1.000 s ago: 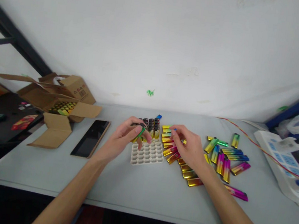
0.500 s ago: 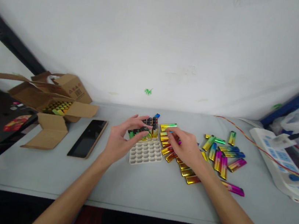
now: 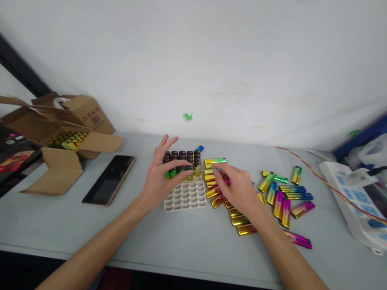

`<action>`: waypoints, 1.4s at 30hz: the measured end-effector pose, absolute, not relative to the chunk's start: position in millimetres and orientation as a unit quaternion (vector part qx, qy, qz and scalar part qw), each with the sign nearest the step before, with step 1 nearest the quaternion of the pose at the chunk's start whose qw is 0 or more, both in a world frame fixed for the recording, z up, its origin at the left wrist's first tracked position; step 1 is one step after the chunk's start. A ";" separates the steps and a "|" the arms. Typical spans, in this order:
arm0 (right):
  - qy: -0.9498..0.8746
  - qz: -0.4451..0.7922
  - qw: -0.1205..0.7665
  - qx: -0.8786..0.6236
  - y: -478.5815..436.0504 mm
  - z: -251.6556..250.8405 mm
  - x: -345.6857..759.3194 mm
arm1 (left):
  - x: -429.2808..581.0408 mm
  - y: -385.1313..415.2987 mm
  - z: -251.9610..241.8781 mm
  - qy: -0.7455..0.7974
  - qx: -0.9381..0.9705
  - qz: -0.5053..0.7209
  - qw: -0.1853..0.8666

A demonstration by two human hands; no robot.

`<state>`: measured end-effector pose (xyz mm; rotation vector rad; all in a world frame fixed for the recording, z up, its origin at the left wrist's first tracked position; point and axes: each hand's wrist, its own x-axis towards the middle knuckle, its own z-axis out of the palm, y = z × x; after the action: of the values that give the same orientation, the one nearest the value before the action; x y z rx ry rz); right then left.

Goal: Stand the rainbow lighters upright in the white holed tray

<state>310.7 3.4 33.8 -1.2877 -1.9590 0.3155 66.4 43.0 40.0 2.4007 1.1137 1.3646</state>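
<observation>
In the head view my left hand (image 3: 160, 179) is over a white plastic tray (image 3: 186, 200) with many round-ended slots. Its thumb and index finger curve to either side of the front black-topped lighters (image 3: 177, 155) standing in rows at the tray's far part; the other fingers are raised and spread. Whether it touches the lighters I cannot tell. My right hand (image 3: 240, 187) is closed in a pinch above shiny gold lighters (image 3: 215, 160) fanned out right of the tray. A small blue tip and a bit of magenta show at its fingers; most of what it holds is hidden.
Loose metallic lighters (image 3: 286, 213) in several colours lie farther right, beside a white power strip (image 3: 355, 196) with a red-yellow wire (image 3: 318, 176). On the left are a phone (image 3: 109, 180) and an open cardboard box (image 3: 101, 147) filled with lighters. A wall (image 3: 204, 69) stands behind.
My left hand's upper fingers have lifted and spread, showing more of the black lighter tops. My right hand stays pinched at the gold lighters. The whole view has shifted slightly.
</observation>
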 end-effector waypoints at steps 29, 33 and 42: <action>-0.722 -0.011 0.394 -0.568 21.9 38.3 378.4 | 45.2 63.4 23.2 0.409 0.825 0.382 0.081; -0.752 0.013 0.353 -0.557 38.8 19.5 386.6 | 43.0 67.2 23.6 0.427 0.821 0.358 0.123; -0.820 0.073 0.206 -0.528 85.4 6.1 363.5 | 43.0 68.7 25.2 0.431 0.815 0.361 0.143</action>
<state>363.5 85.4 6.1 -1.4716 -2.2859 0.2025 43.0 68.7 25.2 2.3499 1.2426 1.0410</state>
